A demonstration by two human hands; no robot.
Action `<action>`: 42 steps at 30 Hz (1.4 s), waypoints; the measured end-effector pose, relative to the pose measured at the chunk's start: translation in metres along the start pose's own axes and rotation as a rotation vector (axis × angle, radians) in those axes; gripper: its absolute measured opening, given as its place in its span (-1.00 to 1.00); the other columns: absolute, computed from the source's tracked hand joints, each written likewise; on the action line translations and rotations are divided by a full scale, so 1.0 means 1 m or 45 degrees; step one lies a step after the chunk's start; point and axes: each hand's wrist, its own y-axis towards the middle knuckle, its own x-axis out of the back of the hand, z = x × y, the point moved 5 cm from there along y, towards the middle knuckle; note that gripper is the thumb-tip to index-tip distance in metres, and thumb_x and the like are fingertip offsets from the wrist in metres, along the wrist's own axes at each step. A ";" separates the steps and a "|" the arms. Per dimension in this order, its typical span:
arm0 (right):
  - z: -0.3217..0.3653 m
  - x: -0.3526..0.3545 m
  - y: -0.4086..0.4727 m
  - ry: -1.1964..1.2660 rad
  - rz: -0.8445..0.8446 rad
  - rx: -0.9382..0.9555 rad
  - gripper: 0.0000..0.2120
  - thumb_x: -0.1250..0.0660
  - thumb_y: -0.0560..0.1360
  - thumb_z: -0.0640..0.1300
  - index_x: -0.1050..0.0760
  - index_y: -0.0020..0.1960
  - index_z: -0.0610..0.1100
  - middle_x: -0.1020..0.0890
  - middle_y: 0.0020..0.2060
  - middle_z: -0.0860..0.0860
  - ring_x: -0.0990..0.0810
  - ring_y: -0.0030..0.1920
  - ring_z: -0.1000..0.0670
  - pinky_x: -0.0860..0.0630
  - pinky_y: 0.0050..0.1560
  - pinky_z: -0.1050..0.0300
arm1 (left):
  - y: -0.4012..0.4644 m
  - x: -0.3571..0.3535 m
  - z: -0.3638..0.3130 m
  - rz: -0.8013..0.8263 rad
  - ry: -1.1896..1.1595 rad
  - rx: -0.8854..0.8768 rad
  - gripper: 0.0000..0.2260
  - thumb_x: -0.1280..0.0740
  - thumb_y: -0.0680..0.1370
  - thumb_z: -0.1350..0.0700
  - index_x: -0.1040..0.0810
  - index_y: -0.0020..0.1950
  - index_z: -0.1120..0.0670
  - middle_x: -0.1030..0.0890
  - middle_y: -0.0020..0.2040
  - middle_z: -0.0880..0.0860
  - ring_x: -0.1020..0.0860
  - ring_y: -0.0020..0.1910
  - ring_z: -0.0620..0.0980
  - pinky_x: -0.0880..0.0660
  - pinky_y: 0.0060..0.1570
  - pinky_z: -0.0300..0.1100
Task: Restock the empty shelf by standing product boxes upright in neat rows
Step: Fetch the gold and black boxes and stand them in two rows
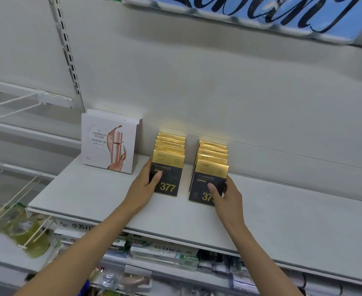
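Two rows of black-and-gold boxes upright on the white shelf (90,195). Left hand (146,184) grasping the left row's front box (169,174), thumb on its face. Right hand (224,192), at 3 o'clock, likewise grasping the right row's front box (207,182). White boxes (109,142) at 10 o'clock.

Two upright rows of gold-and-black "377" boxes (169,167) side by side on white shelf (90,189).

gold/black boxes (169,167) w/ gold "377", white/rose-gold box (109,142), white shelf (282,210)
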 end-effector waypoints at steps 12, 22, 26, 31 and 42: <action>0.000 -0.007 0.004 0.051 -0.051 -0.037 -0.64 -0.35 0.60 -0.03 -0.41 0.37 0.01 -0.53 0.16 0.16 -0.48 0.16 0.15 -0.47 0.18 0.20 | 0.001 0.007 -0.001 -0.092 0.018 0.027 -0.58 -0.25 0.65 -0.08 -0.32 0.50 -0.09 -0.53 0.32 -0.08 -0.52 0.29 -0.06 -0.55 0.21 -0.05; 0.010 0.071 -0.008 -0.112 0.030 0.076 -0.53 -0.39 0.56 0.04 -0.42 0.43 0.03 -0.52 0.36 0.12 -0.50 0.33 0.07 -0.45 0.27 0.15 | -0.032 0.033 -0.052 -0.496 0.114 -0.369 -0.61 -0.39 0.59 0.10 -0.46 0.41 -0.02 -0.50 0.38 -0.06 -0.44 0.37 -0.04 -0.45 0.37 0.01; 0.026 0.109 -0.027 -0.220 0.099 0.204 -0.62 -0.38 0.57 0.01 -0.47 0.37 0.08 -0.55 0.29 0.25 -0.50 0.30 0.18 -0.44 0.29 0.23 | -0.032 -0.005 -0.101 -0.185 0.201 -0.510 -0.60 -0.43 0.56 0.05 -0.50 0.39 -0.03 -0.53 0.36 -0.07 -0.44 0.36 -0.10 -0.38 0.31 -0.26; 0.033 0.152 -0.050 -0.286 0.128 0.277 -0.65 -0.41 0.55 0.03 -0.49 0.32 0.10 -0.55 0.25 0.31 -0.47 0.28 0.27 -0.38 0.29 0.35 | -0.034 -0.080 -0.141 0.188 0.200 -0.535 -0.62 -0.44 0.54 -0.07 -0.51 0.35 -0.19 -0.50 0.37 -0.22 -0.39 0.39 -0.24 -0.32 0.38 -0.17; -0.030 0.298 -0.105 -0.326 0.039 0.211 -0.57 -0.46 0.51 0.01 -0.47 0.35 0.09 -0.55 0.26 0.29 -0.46 0.30 0.25 -0.39 0.36 0.21 | -0.081 -0.243 -0.222 0.465 0.190 -0.725 -0.67 -0.47 0.50 -0.12 -0.54 0.25 -0.21 -0.53 0.25 -0.32 -0.46 0.30 -0.27 -0.40 0.34 -0.18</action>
